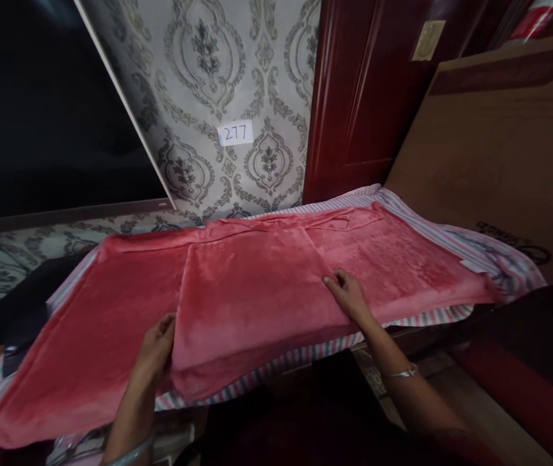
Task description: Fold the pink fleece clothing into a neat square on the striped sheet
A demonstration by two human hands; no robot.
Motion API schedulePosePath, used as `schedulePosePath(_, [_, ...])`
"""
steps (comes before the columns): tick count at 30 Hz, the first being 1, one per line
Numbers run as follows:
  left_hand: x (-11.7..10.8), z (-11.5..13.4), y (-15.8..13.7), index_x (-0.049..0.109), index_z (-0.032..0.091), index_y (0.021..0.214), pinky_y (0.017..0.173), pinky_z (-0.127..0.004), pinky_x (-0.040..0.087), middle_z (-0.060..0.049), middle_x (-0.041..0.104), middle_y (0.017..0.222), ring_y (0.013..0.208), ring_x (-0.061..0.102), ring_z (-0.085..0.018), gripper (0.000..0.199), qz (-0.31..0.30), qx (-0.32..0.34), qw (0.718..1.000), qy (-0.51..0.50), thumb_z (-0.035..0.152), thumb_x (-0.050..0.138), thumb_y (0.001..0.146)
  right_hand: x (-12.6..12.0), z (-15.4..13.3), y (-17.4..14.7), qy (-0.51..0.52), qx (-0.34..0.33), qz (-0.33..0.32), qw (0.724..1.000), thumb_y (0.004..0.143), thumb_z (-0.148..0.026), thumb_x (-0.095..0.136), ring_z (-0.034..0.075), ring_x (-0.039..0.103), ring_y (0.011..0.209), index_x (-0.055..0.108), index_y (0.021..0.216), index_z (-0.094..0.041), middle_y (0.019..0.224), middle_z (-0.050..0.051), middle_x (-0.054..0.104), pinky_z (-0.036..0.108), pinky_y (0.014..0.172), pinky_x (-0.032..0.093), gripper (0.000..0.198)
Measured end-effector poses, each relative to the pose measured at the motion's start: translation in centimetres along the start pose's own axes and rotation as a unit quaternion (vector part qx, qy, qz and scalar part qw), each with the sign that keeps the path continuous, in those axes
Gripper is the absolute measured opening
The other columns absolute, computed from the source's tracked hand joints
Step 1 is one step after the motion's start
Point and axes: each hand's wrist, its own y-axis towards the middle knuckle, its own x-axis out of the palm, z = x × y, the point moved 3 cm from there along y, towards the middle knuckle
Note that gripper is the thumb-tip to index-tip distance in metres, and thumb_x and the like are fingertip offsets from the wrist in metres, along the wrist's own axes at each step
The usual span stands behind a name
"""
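A home, apparently: ornate wallpaper (276,84), dark screen (53,110), panelled woodwork (370,97)

Left hand (154,346), some fingertips hidden

We see a blanket (257,291) in coral red, deeper crimson in its shaded parts and paler pink along its near edges. The cloth (429,220) under it shows narrow stripes of pink, white and blue-grey. Our wallpaper (206,58) carries grey damask medallions and leafy scrolls on a silvery ground, with a white card (235,133) numbered in blue. We have a black screen (53,110) with a light grey edge, a dark red door (363,97), a cream switch plate (428,41) and a brown cardboard box (499,149) with black lettering.
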Motion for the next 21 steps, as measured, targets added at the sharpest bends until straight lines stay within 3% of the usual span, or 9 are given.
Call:
schedulePosePath(3, [-1.3, 0.7, -0.4, 0.071, 0.017, 0.096, 0.071, -0.032, 0.056, -0.008, 0.077, 0.093, 0.083, 0.070, -0.024, 0.058, 0.087, 0.057, 0.992, 0.076, 0.060, 0.074, 0.057, -0.2, 0.0, -0.2, -0.024, -0.018, 0.022, 0.999, 0.080, -0.060, 0.053, 0.020, 0.056, 0.067, 0.063, 0.084, -0.018, 0.074, 0.005, 0.065, 0.033, 0.064, 0.045, 0.043])
schedulePosePath(6, [-1.2, 2.8, -1.3, 0.071, 0.017, 0.109, 0.077, -0.038, 0.057, -0.012, 0.076, 0.104, 0.087, 0.071, -0.026, 0.059, 0.175, 0.160, 0.950, 0.204, 0.062, 0.058, 0.073, -0.5, -1.6, 0.1, -0.068, -0.093, 0.080, 0.990, 0.087, -0.052, 0.051, 0.028, 0.064, 0.096, 0.066, 0.109, -0.016, 0.107, 0.015, 0.071, 0.044, 0.086, 0.051, 0.046])
schedulePosePath(8, [0.3, 4.7, -1.5, 0.068, 0.017, 0.120, 0.089, -0.042, 0.057, -0.014, 0.074, 0.117, 0.099, 0.070, -0.028, 0.060, 0.170, 0.260, 0.909, 0.279, 0.060, 0.051, 0.082, -0.2, -3.4, 0.7, -0.108, -0.162, 0.082, 0.977, 0.092, -0.047, 0.049, 0.030, 0.059, 0.117, 0.064, 0.123, -0.016, 0.125, 0.017, 0.067, 0.049, 0.102, 0.046, 0.047])
schedulePosePath(10, [2.5, 6.3, -1.4, 0.062, 0.016, 0.131, 0.106, -0.047, 0.049, -0.016, 0.067, 0.134, 0.122, 0.063, -0.031, 0.061, 0.122, 0.352, 0.863, 0.341, 0.058, 0.048, 0.088, 0.7, -5.4, 1.4, -0.149, -0.206, 0.044, 0.966, 0.095, -0.044, 0.047, 0.031, 0.053, 0.129, 0.060, 0.134, -0.016, 0.138, 0.018, 0.061, 0.051, 0.110, 0.040, 0.049])
schedulePosePath(12, [4.9, 7.0, -0.7, 0.056, 0.015, 0.140, 0.117, -0.050, 0.038, -0.018, 0.056, 0.148, 0.141, 0.048, -0.032, 0.063, 0.076, 0.394, 0.820, 0.409, 0.055, 0.046, 0.092, 2.0, -6.8, 2.0, -0.197, -0.214, -0.012, 0.957, 0.098, -0.042, 0.046, 0.031, 0.046, 0.137, 0.056, 0.142, -0.016, 0.149, 0.018, 0.053, 0.053, 0.114, 0.037, 0.052])
schedulePosePath(16, [8.0, 5.4, 0.9, 0.048, 0.015, 0.149, 0.121, -0.058, 0.030, -0.019, 0.040, 0.160, 0.151, 0.032, -0.035, 0.064, 0.024, 0.329, 0.768, 0.549, 0.049, 0.046, 0.096, 4.3, -6.9, 2.1, -0.301, -0.156, -0.136, 0.931, 0.101, -0.043, 0.043, 0.033, 0.030, 0.150, 0.049, 0.151, -0.022, 0.163, 0.013, 0.037, 0.057, 0.117, 0.030, 0.054])
schedulePosePath(18, [8.6, 4.0, 1.3, 0.046, 0.016, 0.152, 0.120, -0.061, 0.029, -0.018, 0.037, 0.162, 0.152, 0.030, -0.036, 0.062, 0.000, 0.284, 0.757, 0.589, 0.047, 0.045, 0.098, 4.8, -6.0, 1.9, -0.323, -0.129, -0.175, 0.921, 0.103, -0.045, 0.041, 0.032, 0.026, 0.153, 0.047, 0.153, -0.023, 0.165, 0.011, 0.034, 0.056, 0.118, 0.028, 0.055])
schedulePosePath(21, [8.6, 2.6, 1.5, 0.041, 0.018, 0.155, 0.120, -0.059, 0.030, -0.016, 0.030, 0.165, 0.154, 0.025, -0.034, 0.061, -0.017, 0.264, 0.757, 0.598, 0.046, 0.042, 0.100, 5.0, -4.9, 1.5, -0.321, -0.123, -0.179, 0.922, 0.104, -0.049, 0.036, 0.030, 0.023, 0.154, 0.044, 0.154, -0.025, 0.166, 0.009, 0.031, 0.054, 0.120, 0.027, 0.056])
